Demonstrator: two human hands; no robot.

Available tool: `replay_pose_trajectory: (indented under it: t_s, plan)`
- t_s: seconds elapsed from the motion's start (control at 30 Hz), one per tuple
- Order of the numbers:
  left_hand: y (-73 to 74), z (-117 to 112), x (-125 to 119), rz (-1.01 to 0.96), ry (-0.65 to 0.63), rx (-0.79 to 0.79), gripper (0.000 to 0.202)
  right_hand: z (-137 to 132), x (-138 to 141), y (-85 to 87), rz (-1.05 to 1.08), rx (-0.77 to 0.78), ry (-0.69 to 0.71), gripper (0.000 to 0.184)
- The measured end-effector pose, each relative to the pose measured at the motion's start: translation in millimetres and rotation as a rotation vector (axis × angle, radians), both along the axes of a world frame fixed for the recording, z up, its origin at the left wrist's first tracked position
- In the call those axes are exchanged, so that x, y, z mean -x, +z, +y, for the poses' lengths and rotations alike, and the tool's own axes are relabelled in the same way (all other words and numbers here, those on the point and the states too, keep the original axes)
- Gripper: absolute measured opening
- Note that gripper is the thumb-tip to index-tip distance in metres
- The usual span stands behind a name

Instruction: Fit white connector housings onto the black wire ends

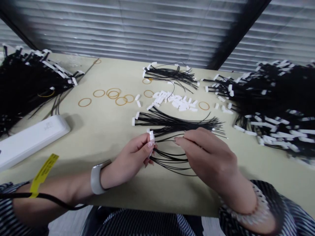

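1. Pinches a white connector (152, 137) at the centre of the frame with the left hand (129, 155), thumb and fingertips closed on it.
2. Curls the fingers of the right hand (209, 157), right of centre, close together over the black wires (169, 159) of that connector; cannot tell grip from mere touch, with the fingertips partly hidden.
3. Shows, just above both hands, a wire bundle (177, 124) with white ends to the left and thin ends fanned to the right.
4. Offers room for moving on the pale tabletop (108, 121) left of centre, between the left hand and a white case (34, 141) at the left edge.
5. Narrows above the hands, with loose white pieces (161, 97) and another bundle (172, 73) at upper centre, and tan rings (85, 98) scattered upper left of centre.
6. Hems in the sides with a left heap (24, 82) of wires, upper left, and a right heap (278, 95), upper right.
7. Ends below blinds (123, 29) at the top, and near striped clothing (137, 223) at bottom centre.
8. Carries dark print on a yellow tag (45, 172), lower left, and faint grey marks on the case; cannot read either.
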State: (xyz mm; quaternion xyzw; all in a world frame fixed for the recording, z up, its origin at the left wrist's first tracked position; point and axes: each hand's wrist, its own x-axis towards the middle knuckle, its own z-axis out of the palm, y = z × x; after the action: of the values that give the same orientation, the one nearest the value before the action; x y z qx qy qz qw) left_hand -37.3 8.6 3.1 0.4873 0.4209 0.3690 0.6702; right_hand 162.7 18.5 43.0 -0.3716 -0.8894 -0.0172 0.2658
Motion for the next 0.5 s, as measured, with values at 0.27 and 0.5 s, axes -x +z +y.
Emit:
replay_pose_trajectory:
  t_s: [0.27, 0.5]
  plan:
    - [-0.7, 0, -1, -0.023, 0.021, 0.005, 0.024, 2, 3, 0.3, -0.108, 0.037, 0.078, 0.02]
    - [4.1, -1, -1, 0.057, 0.008, -0.052, 0.027, 1, 14, 2.5, -0.103, 0.209, -0.031, 0.025]
